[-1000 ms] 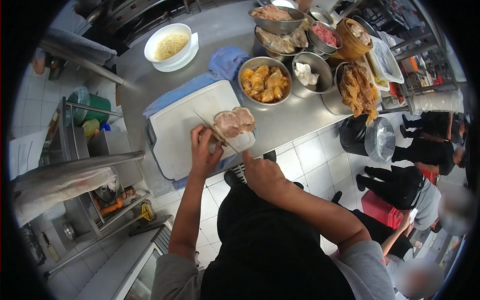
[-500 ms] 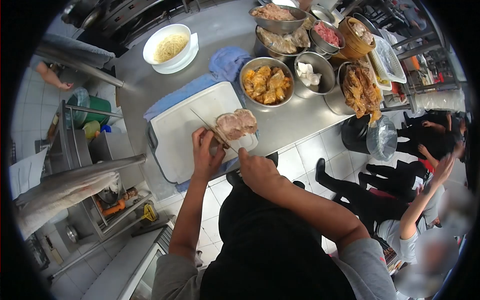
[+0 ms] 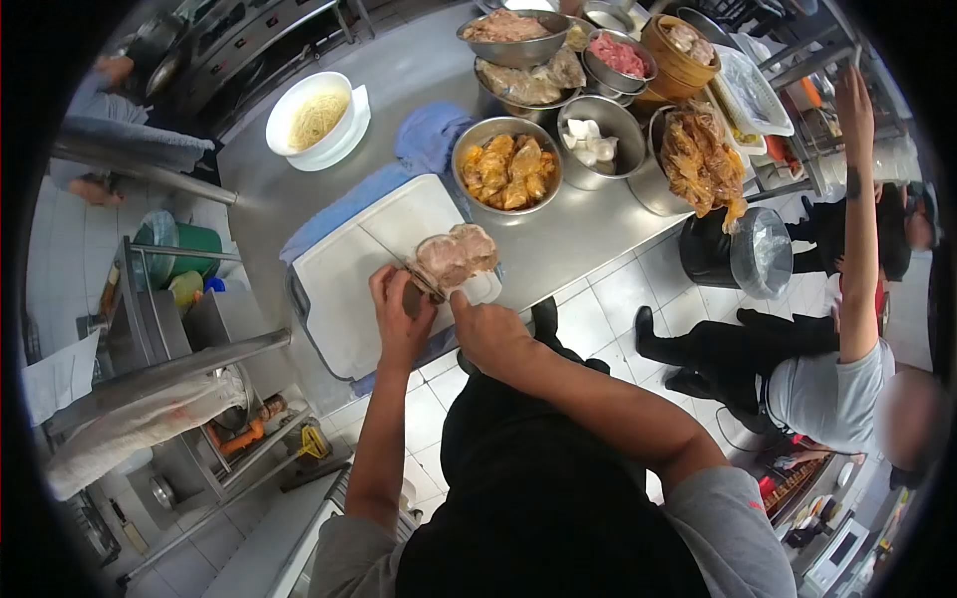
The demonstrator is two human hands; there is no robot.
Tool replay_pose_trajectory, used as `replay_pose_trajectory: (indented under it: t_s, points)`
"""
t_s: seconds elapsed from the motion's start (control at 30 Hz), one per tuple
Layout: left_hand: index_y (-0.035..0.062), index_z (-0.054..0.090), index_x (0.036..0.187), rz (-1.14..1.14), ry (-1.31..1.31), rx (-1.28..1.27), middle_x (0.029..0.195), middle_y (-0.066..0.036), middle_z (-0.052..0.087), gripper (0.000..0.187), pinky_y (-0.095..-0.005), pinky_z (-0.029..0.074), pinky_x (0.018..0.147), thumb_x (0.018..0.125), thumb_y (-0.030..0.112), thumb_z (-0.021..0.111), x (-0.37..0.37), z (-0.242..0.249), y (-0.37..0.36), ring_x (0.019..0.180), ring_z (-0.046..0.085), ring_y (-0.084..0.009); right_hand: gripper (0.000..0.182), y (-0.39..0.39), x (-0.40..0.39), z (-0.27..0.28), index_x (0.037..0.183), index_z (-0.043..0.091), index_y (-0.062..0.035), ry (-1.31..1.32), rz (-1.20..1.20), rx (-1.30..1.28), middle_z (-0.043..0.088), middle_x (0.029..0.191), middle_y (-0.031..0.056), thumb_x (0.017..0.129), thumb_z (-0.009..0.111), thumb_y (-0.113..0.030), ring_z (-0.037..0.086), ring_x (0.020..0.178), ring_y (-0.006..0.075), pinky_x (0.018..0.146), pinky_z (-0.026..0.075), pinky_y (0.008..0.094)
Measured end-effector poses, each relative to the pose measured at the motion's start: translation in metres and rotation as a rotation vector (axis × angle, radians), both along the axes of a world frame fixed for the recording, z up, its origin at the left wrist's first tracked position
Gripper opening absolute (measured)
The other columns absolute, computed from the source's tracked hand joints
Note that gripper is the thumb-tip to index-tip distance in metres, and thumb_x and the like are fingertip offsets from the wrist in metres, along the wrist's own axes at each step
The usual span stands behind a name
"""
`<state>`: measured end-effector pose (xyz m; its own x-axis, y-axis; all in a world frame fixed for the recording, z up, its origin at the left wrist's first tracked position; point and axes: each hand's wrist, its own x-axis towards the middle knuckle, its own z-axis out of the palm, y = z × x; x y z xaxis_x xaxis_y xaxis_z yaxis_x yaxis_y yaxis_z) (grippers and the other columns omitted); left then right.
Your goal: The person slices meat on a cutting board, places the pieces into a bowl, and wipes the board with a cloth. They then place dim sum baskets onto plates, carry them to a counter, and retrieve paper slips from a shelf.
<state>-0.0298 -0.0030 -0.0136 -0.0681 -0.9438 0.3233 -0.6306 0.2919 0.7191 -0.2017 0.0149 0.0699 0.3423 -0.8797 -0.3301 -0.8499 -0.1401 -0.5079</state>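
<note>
A piece of pale pink meat (image 3: 461,255) lies on the white cutting board (image 3: 344,274). My right hand (image 3: 488,334) is closed round the handle of a knife (image 3: 384,246), whose thin blade crosses the board at the meat's left side. The fingers of my left hand (image 3: 402,311) are bent against a small piece at the meat's near left edge, beside the blade. Beyond the board sits a metal bowl of orange-brown food (image 3: 506,167). A blue cloth (image 3: 429,137) is bunched behind the board.
A white bowl of noodles (image 3: 317,118) stands at the back left. Several metal bowls, a bamboo steamer (image 3: 678,55) and bagged brown food (image 3: 703,164) crowd the right. A co-worker (image 3: 832,384) with a raised arm is at the right, near a lined bin (image 3: 760,261).
The view has shifted, so the counter items appear further left. The co-worker at the right has raised an arm higher. Both my hands remain at the meat, the knife still in my right.
</note>
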Motion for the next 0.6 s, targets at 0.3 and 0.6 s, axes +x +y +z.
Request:
replay_pose_trajectory:
  t_s: [0.3,0.6]
  points:
    - [0.0024,0.055,0.118,0.014,0.047,-0.001,0.123,-0.019,0.044,0.049,-0.0440,0.042,0.098,0.071,0.004,0.069,-0.003,0.002,0.003,0.113,0.048,-0.0373,0.014,0.050,-0.041,0.041,0.100,0.046,0.0006,0.031,0.006,0.130,0.066,0.071,0.0226,0.091,0.049,-0.010,0.069,0.069,0.0379,0.059,0.056,0.0476]
    - [0.0028,0.056,0.118,-0.026,0.049,0.003,0.123,-0.019,0.044,0.048,-0.0423,0.043,0.096,0.071,0.004,0.068,0.003,-0.002,0.001,0.110,0.050,-0.0361,0.010,0.047,-0.027,0.028,0.097,0.046,-0.0002,0.062,-0.008,0.103,0.066,0.070,0.0216,0.092,0.049,-0.009,0.070,0.067,0.0369,0.059,0.057,0.0449]
